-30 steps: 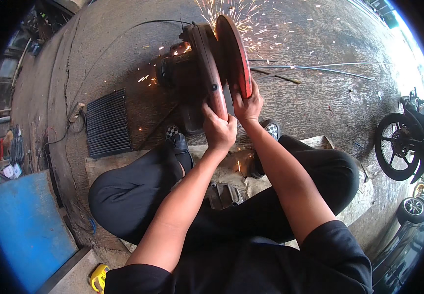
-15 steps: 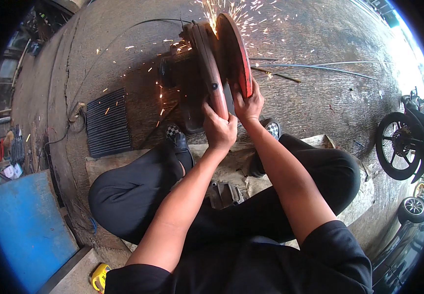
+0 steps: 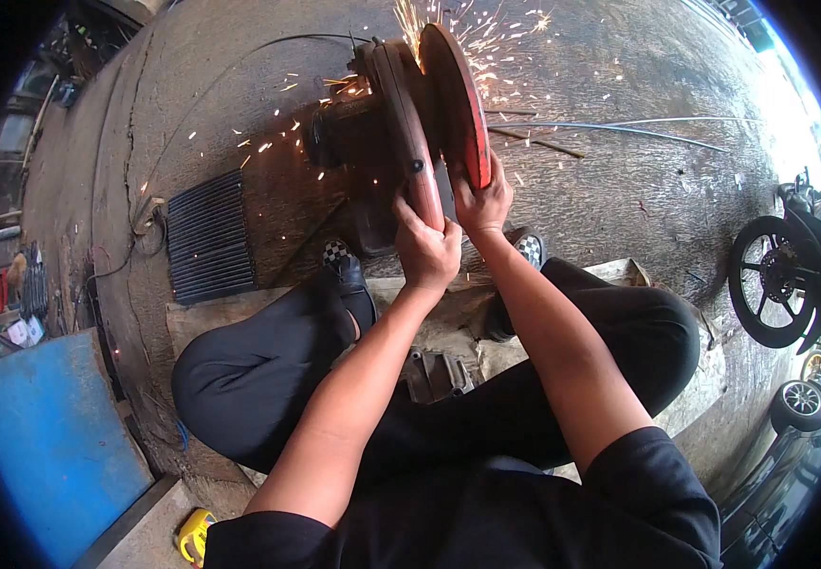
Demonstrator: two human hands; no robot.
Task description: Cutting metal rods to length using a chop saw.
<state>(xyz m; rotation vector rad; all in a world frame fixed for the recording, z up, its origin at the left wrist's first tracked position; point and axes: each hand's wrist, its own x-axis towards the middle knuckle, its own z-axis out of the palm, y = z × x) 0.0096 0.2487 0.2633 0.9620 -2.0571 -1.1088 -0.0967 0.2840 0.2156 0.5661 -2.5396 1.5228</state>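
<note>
My left hand (image 3: 427, 250) is closed around the reddish handle of a chop saw (image 3: 399, 123) standing on the floor in front of me. Just right of it, my right hand (image 3: 484, 203) grips the lower edge of the red round blade guard (image 3: 479, 128). Sparks (image 3: 408, 24) spray from the saw's far side, and some scatter to the left. The saw's body hides the cutting spot and whatever is being cut. A dark metal part (image 3: 437, 376) lies between my legs.
Thin rods (image 3: 619, 130) lie to the right of the saw. A black ribbed panel (image 3: 211, 237) and a cable (image 3: 130, 251) are on the left. A blue board (image 3: 59, 427) and a yellow tape measure (image 3: 196, 537) sit nearer. A motorcycle (image 3: 790, 270) stands at the right.
The sparks have changed pattern, with more now flying left of the saw. Both hands keep their grip and have hardly moved.
</note>
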